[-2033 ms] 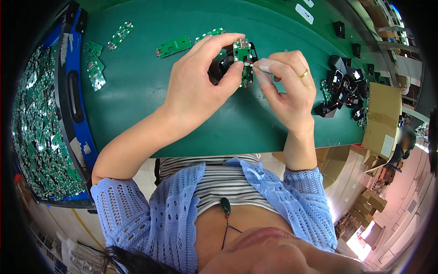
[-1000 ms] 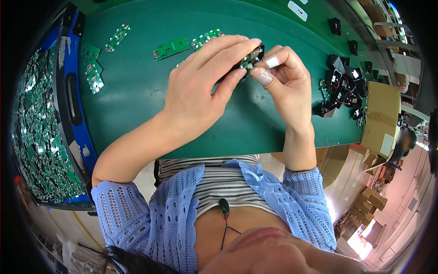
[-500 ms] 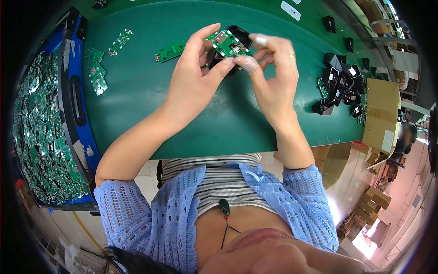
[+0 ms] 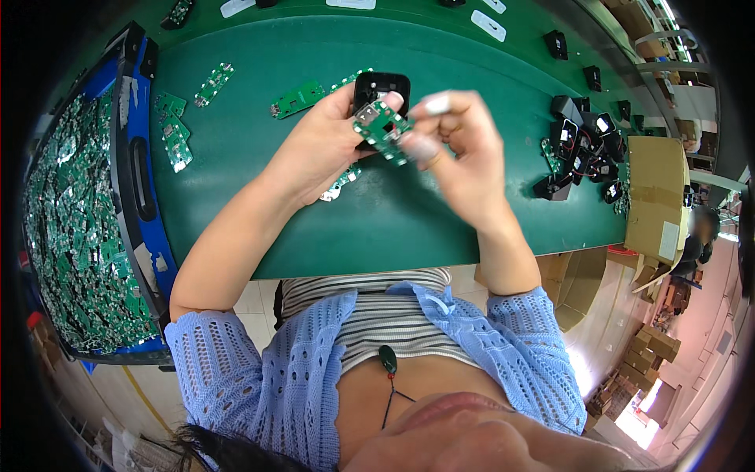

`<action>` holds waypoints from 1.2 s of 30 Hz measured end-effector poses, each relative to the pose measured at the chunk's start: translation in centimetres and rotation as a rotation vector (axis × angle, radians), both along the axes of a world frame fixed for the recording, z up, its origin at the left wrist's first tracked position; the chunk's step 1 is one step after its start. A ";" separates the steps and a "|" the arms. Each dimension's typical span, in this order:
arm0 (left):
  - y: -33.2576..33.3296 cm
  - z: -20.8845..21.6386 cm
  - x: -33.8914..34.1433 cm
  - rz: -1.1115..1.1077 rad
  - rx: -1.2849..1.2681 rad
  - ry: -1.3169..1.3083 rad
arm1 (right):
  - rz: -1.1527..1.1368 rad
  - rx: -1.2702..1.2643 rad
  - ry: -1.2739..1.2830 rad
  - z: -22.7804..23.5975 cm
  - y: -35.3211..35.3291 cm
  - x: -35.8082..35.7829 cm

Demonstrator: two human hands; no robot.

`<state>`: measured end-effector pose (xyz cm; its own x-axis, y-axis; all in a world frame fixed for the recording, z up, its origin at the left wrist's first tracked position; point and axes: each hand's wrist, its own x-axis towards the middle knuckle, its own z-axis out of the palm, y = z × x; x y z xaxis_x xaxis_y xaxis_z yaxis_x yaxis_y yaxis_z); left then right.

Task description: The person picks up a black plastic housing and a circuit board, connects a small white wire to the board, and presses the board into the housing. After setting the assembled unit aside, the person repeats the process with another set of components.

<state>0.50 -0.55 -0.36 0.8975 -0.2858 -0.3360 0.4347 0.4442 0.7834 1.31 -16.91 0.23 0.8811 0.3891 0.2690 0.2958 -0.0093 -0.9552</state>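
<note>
On the green surface (image 4: 409, 228), the nearest thing I am seeing is a loose board (image 4: 340, 185), lying just beside the left wrist. Farther out, the left hand (image 4: 321, 135) is grasping a black case (image 4: 383, 81), one fingertip showing over its open side. The right hand (image 4: 469, 153) is bringing thumb and forefinger to the circuit board (image 4: 380, 134); the fingertips are showing blurred, so I cannot tell whether they are pinching it or only touching.

If that hold is slack, I am judging that the circuit board could be slipping and dropping onto the surface; a sideways tug could be scraping its parts against the case. It is sitting tilted between the two hands, over the near part of the case, right of the left palm and left of the right thumb.

Near the surface's right edge, a pile of black parts (image 4: 580, 157) is resting beside a cardboard box (image 4: 657, 193). Beyond the hands, more boards (image 4: 297, 100) are lying scattered toward the far left corner, and flat white pieces (image 4: 488, 25) are lying toward the far edge.
</note>
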 end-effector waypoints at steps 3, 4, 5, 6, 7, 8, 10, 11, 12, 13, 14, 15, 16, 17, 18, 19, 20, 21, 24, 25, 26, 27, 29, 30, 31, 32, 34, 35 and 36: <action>0.7 -0.8 -0.1 0.014 -0.026 -0.081 | -0.096 -0.325 -0.424 0.6 0.5 -0.2; 0.8 -1.0 -0.1 0.016 -0.058 -0.111 | -0.146 -0.408 -0.692 0.9 0.7 0.2; 0.6 -1.1 -0.1 0.014 -0.067 -0.079 | -0.199 -0.490 -0.963 1.1 0.7 0.7; 0.3 -1.0 -0.2 0.017 -0.067 -0.080 | -0.197 -0.488 -0.964 0.7 0.5 1.1; 0.0 -0.7 -0.5 0.076 -0.010 -0.120 | -0.150 -0.441 -0.957 -0.1 0.2 1.5; -0.3 -0.4 -0.7 0.132 0.045 -0.159 | -0.105 -0.396 -0.948 -0.6 0.1 1.7; -0.7 0.0 -1.1 0.122 0.015 -0.132 | -0.159 -0.360 -0.903 -0.8 0.0 1.9; -0.9 0.2 -1.2 0.113 -0.014 -0.106 | -0.211 -0.321 -0.857 -0.8 -0.1 2.0; -1.0 0.4 -1.4 0.112 -0.014 -0.110 | -0.213 -0.320 -0.861 -0.8 -0.2 2.1; -1.0 0.5 -1.5 0.088 -0.055 -0.141 | -0.267 -0.337 -0.853 -0.9 -0.3 2.4; -1.1 0.7 -1.6 0.064 -0.096 -0.174 | -0.322 -0.354 -0.846 -0.9 -0.4 2.5; -1.2 0.9 -1.8 0.052 -0.132 -0.193 | -0.324 -0.359 -0.831 -0.8 -0.4 2.4; -1.2 1.0 -1.9 0.050 -0.131 -0.199 | -0.328 -0.358 -0.837 -0.6 -0.5 2.3; -1.2 0.9 -2.0 0.044 -0.125 -0.214 | -0.329 -0.347 -0.846 -0.4 -0.4 2.2; -1.2 0.9 -2.0 0.038 -0.118 -0.229 | -0.329 -0.337 -0.856 -0.3 -0.4 2.1; -1.2 0.8 -2.0 0.038 -0.115 -0.233 | -0.330 -0.334 -0.860 -0.3 -0.4 2.0; -1.2 0.7 -2.0 0.040 -0.106 -0.250 | -0.311 -0.331 -0.849 -0.2 -0.3 1.9; -1.2 0.5 -1.9 0.043 -0.097 -0.268 | -0.291 -0.328 -0.837 -0.2 -0.3 1.9; -1.4 0.4 -1.9 0.044 -0.036 -0.313 | -0.299 -0.384 -0.891 -0.1 -0.3 2.0; -1.5 0.4 -1.9 0.043 -0.036 -0.315 | -0.301 -0.384 -0.893 -0.2 -0.3 2.0; -1.5 0.4 -1.9 0.053 -0.010 -0.332 | -0.300 -0.386 -0.904 -0.4 -0.1 1.9; -1.5 0.4 -1.9 0.062 0.015 -0.349 | -0.300 -0.387 -0.915 -0.5 0.0 1.8; -1.6 0.4 -2.1 0.072 0.044 -0.383 | -0.309 -0.407 -0.940 -0.4 0.2 1.5; -1.6 0.4 -2.1 0.083 0.072 -0.416 | -0.317 -0.429 -0.964 -0.3 0.2 1.4; -1.7 0.4 -2.0 0.080 0.071 -0.419 | -0.320 -0.445 -0.980 -0.3 0.2 1.3; -1.6 0.2 -2.0 0.079 0.077 -0.422 | -0.322 -0.444 -0.981 -0.4 0.2 1.3; -1.5 0.4 -2.1 0.078 0.085 -0.428 | -0.330 -0.458 -0.954 -0.6 0.2 1.5; -1.5 0.7 -2.2 0.080 0.123 -0.469 | -0.334 -0.459 -0.956 -0.6 0.2 1.5; -1.5 0.9 -2.3 0.083 0.162 -0.510 | -0.330 -0.432 -0.962 -0.7 0.1 1.6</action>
